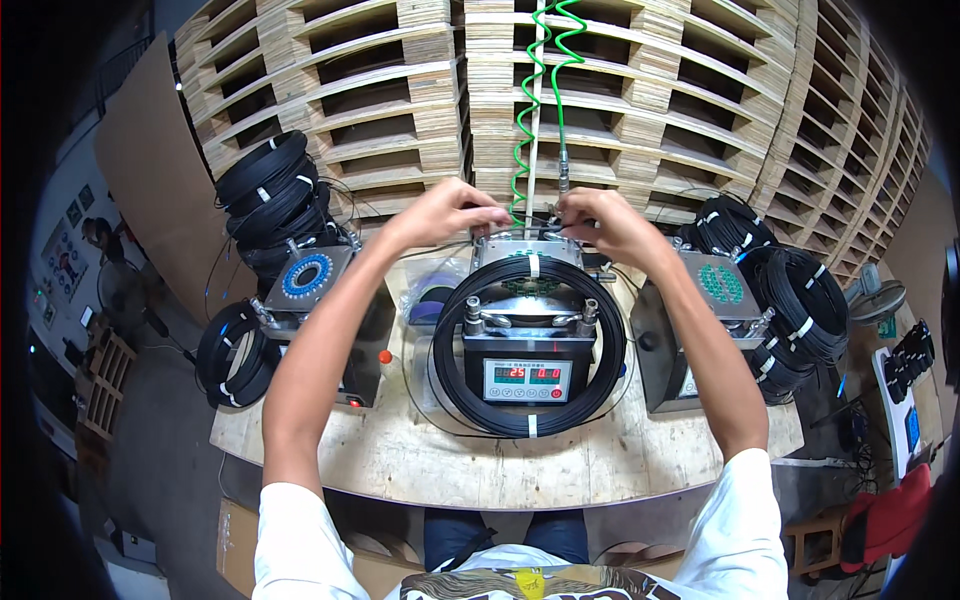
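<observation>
A coil of black cable, tied with white bands, leans around the front of the middle machine. This machine has a metal top plate and a front panel with red lit digits and buttons. My left hand is above the far left corner of the machine, thumb and fingers pinched together. Across from it, my right hand is at the far right corner, its fingers also closed. Whatever lies between the fingertips of either hand is too small to make out. Both forearms reach past the coil's sides.
Left stands a machine with a blue ring, right one with green dots. Black cable coils are piled beside both. Green spiral hoses hang before stacked wooden pallets. An orange-red knob is on the wooden table.
</observation>
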The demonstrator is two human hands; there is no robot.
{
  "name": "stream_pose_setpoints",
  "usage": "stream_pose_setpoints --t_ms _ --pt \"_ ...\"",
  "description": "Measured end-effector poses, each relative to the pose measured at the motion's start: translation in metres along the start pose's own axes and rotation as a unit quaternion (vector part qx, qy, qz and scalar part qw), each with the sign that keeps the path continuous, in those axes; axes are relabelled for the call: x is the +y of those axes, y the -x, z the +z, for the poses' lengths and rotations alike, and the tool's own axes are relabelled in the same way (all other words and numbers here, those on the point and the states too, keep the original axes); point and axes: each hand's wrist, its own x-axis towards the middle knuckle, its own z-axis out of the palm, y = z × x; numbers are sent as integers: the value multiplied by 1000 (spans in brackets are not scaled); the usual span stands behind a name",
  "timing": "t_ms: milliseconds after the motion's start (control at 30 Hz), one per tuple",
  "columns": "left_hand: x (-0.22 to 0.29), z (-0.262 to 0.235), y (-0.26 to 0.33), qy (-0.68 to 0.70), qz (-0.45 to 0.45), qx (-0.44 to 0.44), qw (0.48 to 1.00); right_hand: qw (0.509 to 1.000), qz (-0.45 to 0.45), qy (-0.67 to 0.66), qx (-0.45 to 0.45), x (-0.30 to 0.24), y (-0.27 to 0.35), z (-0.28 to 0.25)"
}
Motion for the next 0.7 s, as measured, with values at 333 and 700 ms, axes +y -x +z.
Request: stream_pose_setpoints --t_ms 333,700 --pt "-68 9 76 -299 -15 64 952 993 73 92 -25 80 53 32" --pt "-58 60 102 -69 -173 82 979 970 210 -91 -77 63 65 49"
